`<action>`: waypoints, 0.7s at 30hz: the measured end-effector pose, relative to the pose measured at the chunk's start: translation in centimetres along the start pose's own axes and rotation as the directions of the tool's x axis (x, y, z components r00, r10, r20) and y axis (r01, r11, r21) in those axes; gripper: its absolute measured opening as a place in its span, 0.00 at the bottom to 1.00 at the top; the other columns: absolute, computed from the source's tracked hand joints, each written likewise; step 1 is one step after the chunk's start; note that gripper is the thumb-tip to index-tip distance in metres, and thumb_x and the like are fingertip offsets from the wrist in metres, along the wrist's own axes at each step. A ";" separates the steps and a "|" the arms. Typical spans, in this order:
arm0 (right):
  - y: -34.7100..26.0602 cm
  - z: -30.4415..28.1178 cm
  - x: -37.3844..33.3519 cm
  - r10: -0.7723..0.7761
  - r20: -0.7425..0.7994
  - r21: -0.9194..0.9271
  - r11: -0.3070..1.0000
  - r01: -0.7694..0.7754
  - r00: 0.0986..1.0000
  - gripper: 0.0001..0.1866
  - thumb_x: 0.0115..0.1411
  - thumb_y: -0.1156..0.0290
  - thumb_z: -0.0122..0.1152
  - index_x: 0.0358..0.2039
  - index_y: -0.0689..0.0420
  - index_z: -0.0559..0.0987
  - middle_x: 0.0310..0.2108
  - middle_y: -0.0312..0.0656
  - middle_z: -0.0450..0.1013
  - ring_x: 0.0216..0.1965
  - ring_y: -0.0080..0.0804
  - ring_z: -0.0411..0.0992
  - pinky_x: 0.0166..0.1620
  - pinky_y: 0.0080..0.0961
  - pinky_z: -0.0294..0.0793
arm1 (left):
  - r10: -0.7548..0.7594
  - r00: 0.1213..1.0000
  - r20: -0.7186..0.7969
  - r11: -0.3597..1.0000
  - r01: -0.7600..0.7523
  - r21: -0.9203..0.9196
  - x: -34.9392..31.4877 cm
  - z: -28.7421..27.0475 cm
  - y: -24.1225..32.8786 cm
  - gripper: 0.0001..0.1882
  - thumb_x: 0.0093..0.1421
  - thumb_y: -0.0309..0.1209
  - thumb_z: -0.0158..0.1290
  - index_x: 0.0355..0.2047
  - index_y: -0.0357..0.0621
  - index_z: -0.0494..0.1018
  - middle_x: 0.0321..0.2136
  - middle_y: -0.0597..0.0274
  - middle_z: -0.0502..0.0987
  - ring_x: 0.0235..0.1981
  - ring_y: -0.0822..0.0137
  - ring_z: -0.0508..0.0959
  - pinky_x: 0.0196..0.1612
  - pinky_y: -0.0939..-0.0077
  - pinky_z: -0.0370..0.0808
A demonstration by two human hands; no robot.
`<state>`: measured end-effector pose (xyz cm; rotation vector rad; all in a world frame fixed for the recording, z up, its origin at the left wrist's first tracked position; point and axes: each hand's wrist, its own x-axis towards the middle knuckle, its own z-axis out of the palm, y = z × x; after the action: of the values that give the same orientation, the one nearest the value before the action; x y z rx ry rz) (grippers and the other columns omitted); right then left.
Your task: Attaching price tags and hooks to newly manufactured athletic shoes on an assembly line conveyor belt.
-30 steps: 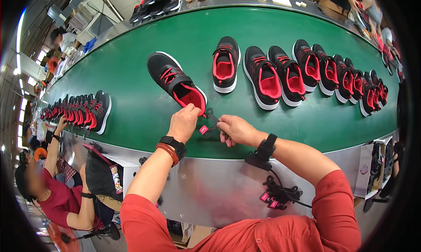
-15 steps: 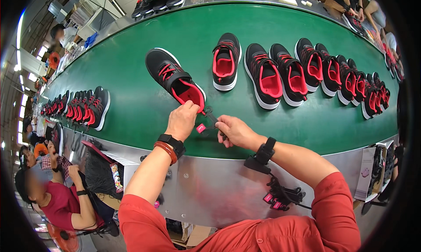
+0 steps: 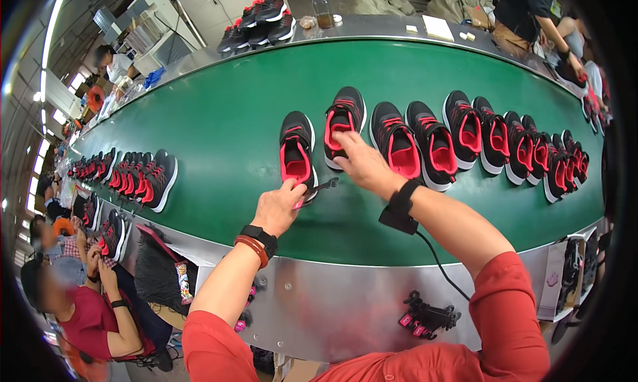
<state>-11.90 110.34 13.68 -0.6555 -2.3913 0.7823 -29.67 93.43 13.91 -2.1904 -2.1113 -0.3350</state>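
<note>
blk shoe (image 3: 296, 142) pinched in l grip (image 3: 279, 208), r grip (image 3: 365, 164) spread @ 2nd shoe (image 3: 345, 109)

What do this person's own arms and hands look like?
Short red sleeves cover the upper arms. The left hand and right hand are gloveless. The left wrist wears a black band and reddish-brown bracelet; the right, a black strap with a boxy black unit and black cable.
</note>
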 end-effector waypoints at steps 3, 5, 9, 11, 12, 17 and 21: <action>3.0 -0.1 0.7 -0.061 0.049 -0.185 0.980 0.069 0.997 0.21 0.55 0.70 0.62 0.48 0.59 0.69 0.47 0.48 0.68 0.46 0.52 0.71 0.47 0.43 0.72 | -0.123 0.987 0.102 0.992 0.118 0.053 0.4 -1.4 1.3 0.15 0.58 0.23 0.46 0.45 0.55 0.69 0.32 0.53 0.72 0.27 0.45 0.78 0.30 0.53 0.76; 3.7 -0.2 1.1 -0.016 0.221 -0.213 0.975 0.065 0.975 0.19 0.56 0.68 0.62 0.46 0.58 0.70 0.45 0.48 0.69 0.46 0.51 0.71 0.47 0.43 0.72 | -0.167 0.983 0.077 0.983 0.172 -0.063 0.6 -1.3 1.5 0.15 0.59 0.23 0.44 0.45 0.54 0.70 0.32 0.50 0.73 0.29 0.42 0.77 0.33 0.50 0.75; 1.1 -0.9 -0.3 -0.144 0.237 -0.343 0.913 0.222 0.961 0.15 0.55 0.57 0.64 0.36 0.54 0.76 0.33 0.45 0.73 0.39 0.45 0.74 0.43 0.41 0.73 | -0.240 0.965 0.106 0.949 0.256 -0.184 0.8 -0.7 1.0 0.12 0.61 0.25 0.45 0.42 0.49 0.73 0.32 0.46 0.77 0.33 0.42 0.77 0.36 0.50 0.74; 1.0 -1.0 -0.6 -0.224 0.230 -0.413 0.859 0.304 0.947 0.16 0.54 0.55 0.64 0.35 0.52 0.77 0.31 0.43 0.74 0.37 0.42 0.74 0.40 0.38 0.72 | -0.264 0.951 0.163 0.944 0.289 -0.158 1.3 -1.0 1.3 0.11 0.62 0.27 0.47 0.43 0.47 0.75 0.32 0.47 0.78 0.36 0.44 0.77 0.39 0.53 0.74; 0.7 -1.2 -0.7 -0.238 0.235 -0.426 0.846 0.320 0.942 0.16 0.54 0.55 0.64 0.34 0.52 0.77 0.31 0.43 0.74 0.36 0.41 0.74 0.39 0.38 0.72 | -0.274 0.945 0.177 0.942 0.301 -0.149 1.4 -1.2 1.5 0.11 0.62 0.27 0.47 0.43 0.47 0.75 0.33 0.47 0.79 0.37 0.45 0.78 0.39 0.54 0.74; -0.6 -1.3 -0.4 -0.299 0.267 -0.471 0.789 0.395 0.916 0.15 0.52 0.53 0.65 0.32 0.49 0.80 0.28 0.40 0.75 0.35 0.38 0.75 0.36 0.36 0.70 | -0.291 0.939 0.185 0.938 0.318 -0.140 0.9 -1.2 2.0 0.10 0.62 0.28 0.47 0.41 0.45 0.76 0.33 0.48 0.79 0.37 0.44 0.78 0.39 0.54 0.75; -0.6 -0.4 -0.6 -0.325 0.269 -0.498 0.759 0.420 0.907 0.13 0.50 0.54 0.66 0.30 0.48 0.80 0.26 0.39 0.74 0.34 0.37 0.75 0.36 0.35 0.70 | -0.316 0.926 0.206 0.934 0.342 -0.105 0.9 -1.5 2.6 0.10 0.62 0.26 0.47 0.40 0.43 0.77 0.32 0.49 0.79 0.36 0.47 0.78 0.41 0.59 0.75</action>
<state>-11.35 109.71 14.13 -0.2910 -2.7955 -0.0402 -27.24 93.83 15.80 -1.9961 -2.6439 -0.3183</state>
